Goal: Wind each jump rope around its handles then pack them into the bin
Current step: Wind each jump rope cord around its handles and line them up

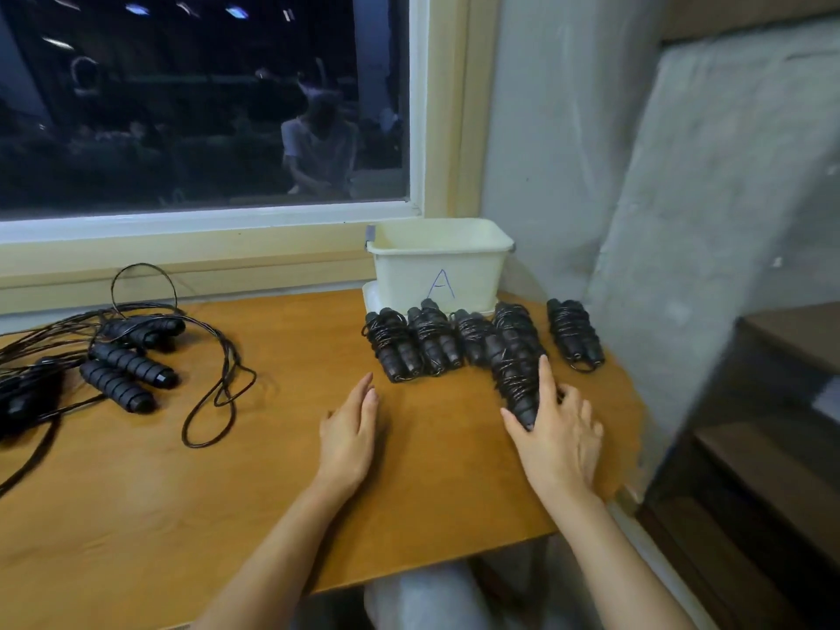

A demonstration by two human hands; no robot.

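Note:
A cream bin [472, 270] marked "A" stands at the back of the wooden table [191, 493]. In front of it lies a row of several wound black jump ropes [434, 341], one more [573, 334] off to the right. My right hand [557, 434] holds the near end of another wound jump rope [513, 379] between thumb and fingers; this rope lies on the table. My left hand [350, 429] hovers flat and relaxed over the table, holding nothing. Unwound jump ropes [122, 361] with loose cords lie at the left.
A window with a pale sill [182, 256] runs behind the table. A grey padded panel [709, 220] leans at the right, next to the table's rounded right edge. Dark shelving stands at far right. Loose cord loops [218, 402] spread toward the middle.

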